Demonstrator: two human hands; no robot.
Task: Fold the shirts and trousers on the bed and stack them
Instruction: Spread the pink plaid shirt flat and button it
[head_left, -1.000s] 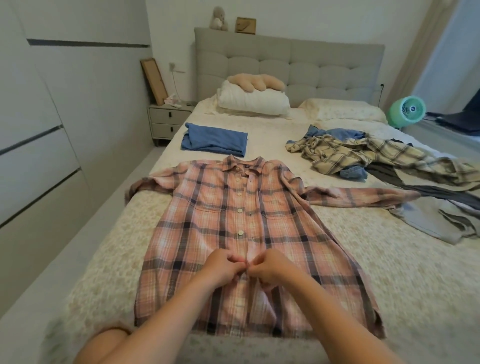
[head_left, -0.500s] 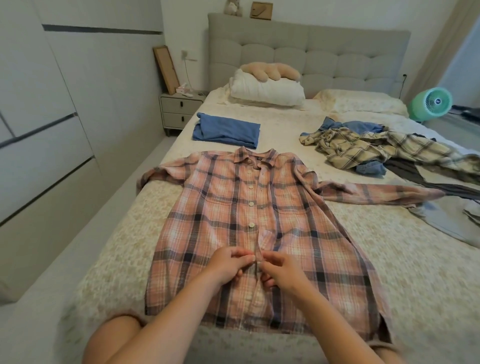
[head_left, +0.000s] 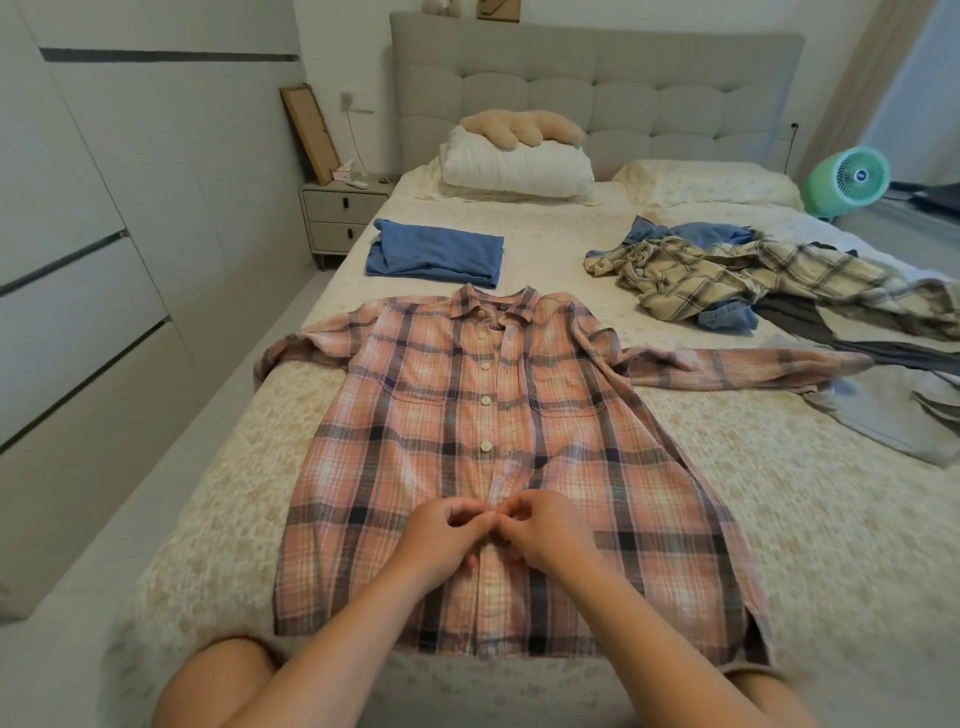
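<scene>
Still at the placket: left hand (head_left: 441, 540) and right hand (head_left: 545, 535), fingers pinching pink plaid shirt (head_left: 415, 441), unmoved from the lower button, folding not begun.

— What are your hands on?
— Your left hand (head_left: 441, 540) and right hand (head_left: 545, 535) pinch the pink plaid shirt (head_left: 415, 457) at its placket, flat on the bed (head_left: 779, 519).
— Above it?
— 1 folded blue garment (head_left: 434, 254).

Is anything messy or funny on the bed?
Yes. A beige plaid shirt lies crumpled in a heap with blue and grey clothes on the bed's right side, unfolded, unlike the folded blue garment.
</scene>
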